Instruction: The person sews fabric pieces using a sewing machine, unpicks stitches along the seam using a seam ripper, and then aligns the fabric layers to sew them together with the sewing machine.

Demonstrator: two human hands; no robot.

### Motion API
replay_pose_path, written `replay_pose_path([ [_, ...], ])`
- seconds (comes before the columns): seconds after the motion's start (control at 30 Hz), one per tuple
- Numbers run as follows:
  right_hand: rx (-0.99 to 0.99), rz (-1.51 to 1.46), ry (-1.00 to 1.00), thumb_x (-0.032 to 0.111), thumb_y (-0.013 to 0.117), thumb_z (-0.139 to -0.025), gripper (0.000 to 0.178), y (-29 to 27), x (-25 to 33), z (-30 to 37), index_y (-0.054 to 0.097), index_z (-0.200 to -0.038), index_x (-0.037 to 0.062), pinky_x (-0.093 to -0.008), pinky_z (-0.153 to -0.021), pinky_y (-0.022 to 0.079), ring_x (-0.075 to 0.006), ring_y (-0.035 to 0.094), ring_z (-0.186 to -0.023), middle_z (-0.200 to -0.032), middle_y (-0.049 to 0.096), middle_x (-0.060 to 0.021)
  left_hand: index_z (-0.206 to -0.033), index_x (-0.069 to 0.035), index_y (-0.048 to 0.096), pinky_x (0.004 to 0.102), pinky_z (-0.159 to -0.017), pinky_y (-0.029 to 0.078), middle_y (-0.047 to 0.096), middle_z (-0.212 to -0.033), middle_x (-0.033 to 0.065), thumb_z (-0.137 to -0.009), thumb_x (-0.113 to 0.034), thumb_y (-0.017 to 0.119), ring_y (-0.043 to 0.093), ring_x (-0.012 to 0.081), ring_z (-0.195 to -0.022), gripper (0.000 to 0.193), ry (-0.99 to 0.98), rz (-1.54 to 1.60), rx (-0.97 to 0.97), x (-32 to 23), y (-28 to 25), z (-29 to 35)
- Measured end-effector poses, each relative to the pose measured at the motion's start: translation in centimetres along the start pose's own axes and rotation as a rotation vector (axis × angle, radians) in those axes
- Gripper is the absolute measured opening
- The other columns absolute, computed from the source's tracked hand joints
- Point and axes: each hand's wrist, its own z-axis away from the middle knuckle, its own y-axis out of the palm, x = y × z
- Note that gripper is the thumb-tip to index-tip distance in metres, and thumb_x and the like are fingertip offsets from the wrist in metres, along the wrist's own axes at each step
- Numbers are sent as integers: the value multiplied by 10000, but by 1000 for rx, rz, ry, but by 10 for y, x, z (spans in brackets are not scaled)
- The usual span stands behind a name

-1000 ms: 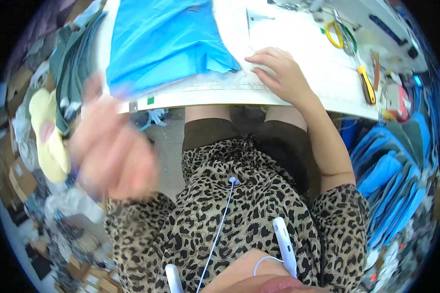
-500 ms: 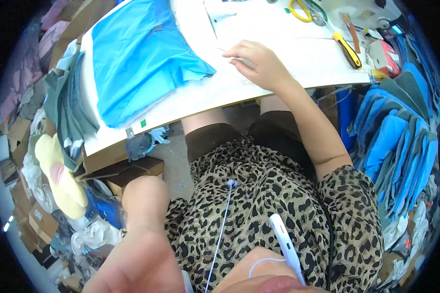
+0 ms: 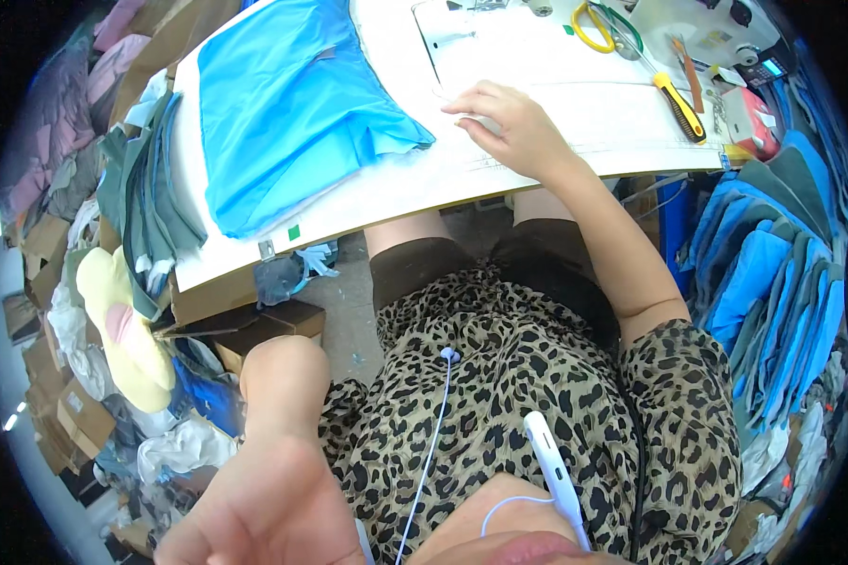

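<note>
My right hand (image 3: 511, 127) hovers over the white tabletop, its fingers drawn together around something thin and pale that I cannot make out; a slim tip pokes out past the fingertips. To its left lies a bright blue fabric piece (image 3: 301, 122), creased and spread flat, with a frayed lower right corner. The right hand does not touch it. My left hand (image 3: 264, 513) is raised close to the camera at the lower left, its wrist bent and palm showing. Its fingers run out of the lower edge, so their pose is hidden.
A yellow-and-black screwdriver (image 3: 678, 108), yellow-handled scissors (image 3: 594, 28) and a pink box (image 3: 752, 122) lie on the table's right. Stacked blue and grey fabric pieces (image 3: 763, 282) hang at right. Grey-green pieces (image 3: 151, 188) drape over the left edge. Cartons and bags crowd the left floor.
The table and fabric appear shifted slightly right and down in the picture, as the view has moved. My right hand keeps nearly the same pose; my left hand stays raised.
</note>
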Motion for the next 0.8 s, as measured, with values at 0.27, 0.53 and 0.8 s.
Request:
replay_pose_path([
  [0.27,-65,-158,-235,182,708,-807,350,42,62,-57,661,-1148,119,-386,-915,485,-298,582,-1078,-1139,607,-114,-1150,-38,531,320,-903,504,575,-1195,136,-896,-116,633,594,217,-1049,285,-407,-825,-188,34,-93,71],
  [0.53,45,256,-265,320,687,-827,361,139,99,-107,660,-1138,138,-667,-999,357,-323,493,-1259,-1275,569,-153,-1405,8,375,364,-1075,335,417,-1411,202,-974,-311,578,404,266,-1316,573,-1574,-926,-178,70,-186,140],
  [0.8,-217,-1315,341,171,517,-975,197,100,65,-122,612,-1113,69,-529,-1009,432,-301,623,-1039,-1139,650,-102,-1474,-76,341,455,-1095,321,354,-1502,141,-961,-420,543,376,265,-1361,650,-1559,-750,-498,51,-193,108],
])
